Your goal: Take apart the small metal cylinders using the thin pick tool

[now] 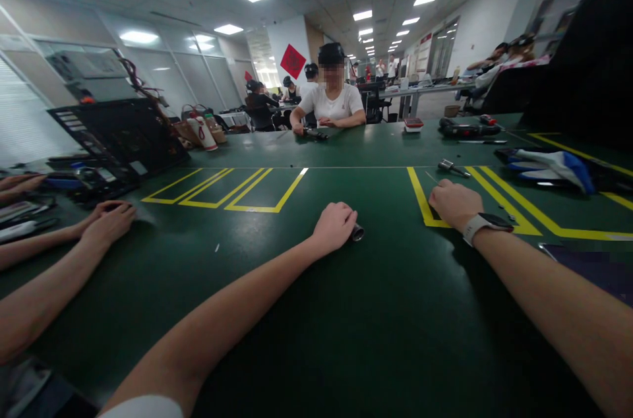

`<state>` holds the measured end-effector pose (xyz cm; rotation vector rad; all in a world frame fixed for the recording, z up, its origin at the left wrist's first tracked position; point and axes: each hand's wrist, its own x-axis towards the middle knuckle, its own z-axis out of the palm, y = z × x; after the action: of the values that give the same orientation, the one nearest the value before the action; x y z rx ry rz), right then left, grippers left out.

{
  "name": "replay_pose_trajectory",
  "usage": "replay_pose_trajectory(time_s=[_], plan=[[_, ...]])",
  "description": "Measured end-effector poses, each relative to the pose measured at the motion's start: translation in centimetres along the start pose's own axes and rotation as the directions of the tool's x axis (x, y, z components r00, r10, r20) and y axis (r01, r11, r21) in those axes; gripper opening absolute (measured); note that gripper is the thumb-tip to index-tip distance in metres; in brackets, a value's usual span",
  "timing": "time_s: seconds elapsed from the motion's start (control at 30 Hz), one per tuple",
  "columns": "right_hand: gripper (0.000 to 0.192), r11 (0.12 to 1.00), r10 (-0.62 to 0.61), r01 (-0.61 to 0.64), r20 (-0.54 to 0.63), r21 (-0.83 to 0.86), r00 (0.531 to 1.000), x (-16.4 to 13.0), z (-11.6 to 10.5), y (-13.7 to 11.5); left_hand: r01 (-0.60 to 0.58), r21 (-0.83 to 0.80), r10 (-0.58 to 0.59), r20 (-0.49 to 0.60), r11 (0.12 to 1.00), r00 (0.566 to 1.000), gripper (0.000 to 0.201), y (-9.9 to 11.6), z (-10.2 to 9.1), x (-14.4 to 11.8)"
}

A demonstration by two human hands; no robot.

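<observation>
the left hand [333,227] rests mid-way across the dark green worktop [376,312], its grip curled tight round a small grey metal cylinder [357,232] whose end pokes out at the thumb side, probably so it cannot roll. the right hand [453,204], wearing a grey wristwatch [482,225], lies fisted on the yellow tape line [420,204], seemingly empty. beyond it lies a small metal tool [452,168]. a co-worker's hand [109,220] rests near the left edge, well apart.
</observation>
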<state>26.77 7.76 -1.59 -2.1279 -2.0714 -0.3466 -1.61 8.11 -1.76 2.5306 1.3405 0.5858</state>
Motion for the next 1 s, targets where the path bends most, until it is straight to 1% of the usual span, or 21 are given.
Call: replay_pose_trajectory(time_s=[0.1,0.17,0.23,0.3,0.37,0.43,0.47,0.5,0.53,0.57,0.6,0.67,0.7,0.73,0.8,0.83,0.87,0.9,0.93,0.97,1.0], plan=[[0.036,1.000,0.009,-0.009,0.001,0.010,1.000,0.3,0.2,0.7,-0.033,-0.026,0.034,0.055,0.999,0.998,0.038,1.3,-0.5,-2.5],[0.036,1.000,0.013,-0.013,-0.008,0.016,1.000,0.4,0.4,1.0,-0.068,-0.048,0.072,0.077,0.997,0.994,0.036,1.9,-0.9,-3.7],[0.037,0.999,0.028,-0.028,-0.026,0.024,0.999,0.3,0.5,1.1,-0.100,-0.052,0.104,0.076,0.994,0.992,0.034,2.2,-1.2,-4.3],[0.038,0.998,0.042,-0.041,-0.047,0.038,0.998,0.2,0.5,1.0,-0.096,-0.062,0.100,0.077,0.993,0.992,0.033,2.4,-1.5,-4.4],[0.037,0.997,0.046,-0.041,-0.074,0.063,0.996,-0.1,0.2,0.8,-0.103,-0.094,0.112,0.101,0.990,0.989,0.032,2.4,-1.9,-4.4],[0.034,0.994,0.047,-0.035,-0.112,0.106,0.993,-0.4,-0.5,0.6,-0.173,-0.139,0.195,0.158,0.975,0.968,0.030,2.5,-2.4,-4.3],[0.033,0.990,0.052,-0.033,-0.136,0.136,0.989,-0.5,-1.0,0.5,-0.218,-0.160,0.248,0.196,0.963,0.949,0.030,2.6,-2.8,-4.3],[0.033,0.984,0.061,-0.032,-0.161,0.172,0.985,-0.7,-1.6,0.4,-0.256,-0.178,0.294,0.238,0.950,0.926,0.037,2.6,-3.1,-4.3],[0.033,0.976,0.072,-0.030,-0.185,0.216,0.980,-0.8,-2.3,0.3,-0.277,-0.193,0.323,0.279,0.941,0.904,0.047,2.6,-3.4,-4.3],[0.033,0.964,0.088,-0.030,-0.209,0.264,0.974,-1.0,-3.0,0.0,-0.281,-0.207,0.336,0.316,0.937,0.887,0.058,2.6,-3.7,-4.3],[0.034,0.949,0.104,-0.028,-0.227,0.313,0.968,-1.3,-3.7,-0.3,-0.275,-0.223,0.340,0.346,0.935,0.875,0.063,2.5,-3.9,-4.2],[0.041,0.891,0.123,-0.009,-0.222,0.454,0.967,-2.1,-5.0,-1.3,-0.262,-0.260,0.347,0.378,0.929,0.858,0.059,2.2,-4.2,-4.2],[0.049,0.832,0.116,0.011,-0.192,0.555,0.975,-2.7,-5.6,-2.0,-0.261,-0.279,0.356,0.380,0.924,0.854,0.052,2.1,-4.2,-4.2],[0.057,0.586,0.112,0.024,-0.111,0.810,0.987,-3.5,-6.2,-2.8,-0.264,-0.298,0.367,0.376,0.917,0.851,0.046,1.9,-4.2,-4.2],[0.062,0.438,0.036,0.038,-0.060,0.898,0.998,-5.5,-7.1,-4.6,-0.269,-0.324,0.379,0.348,0.907,0.858,0.036,1.6,-3.8,-4.2],[0.064,0.264,-0.033,0.008,0.001,0.965,0.999,-6.7,-7.5,-5.4,-0.261,-0.331,0.370,0.324,0.907,0.871,0.035,1.5,-3.6,-4.3],[0.063,0.112,-0.091,-0.037,0.047,0.993,0.995,-7.8,-7.8,-6.1,-0.244,-0.336,0.349,0.298,0.910,0.889,0.035,1.3,-3.3,-4.3],[0.062,-0.005,-0.143,-0.088,0.086,0.996,0.986,-8.8,-8.0,-6.7,-0.219,-0.341,0.319,0.271,0.914,0.908,0.035,1.2,-3.0,-4.3],[0.063,-0.081,-0.206,-0.146,0.127,0.986,0.970,-9.7,-8.0,-7.1,-0.189,-0.353,0.284,0.242,0.916,0.928,0.035,1.0,-2.7,-4.3],[0.068,-0.124,-0.265,-0.207,0.168,0.970,0.950,-10.4,-8.0,-7.4,-0.158,-0.373,0.250,0.215,0.915,0.944,0.034,0.9,-2.4,-4.2],[0.074,-0.144,-0.310,-0.249,0.195,0.958,0.931,-10.9,-8.0,-7.6,-0.129,-0.401,0.221,0.192,0.907,0.956,0.034,0.8,-2.1,-4.2]])
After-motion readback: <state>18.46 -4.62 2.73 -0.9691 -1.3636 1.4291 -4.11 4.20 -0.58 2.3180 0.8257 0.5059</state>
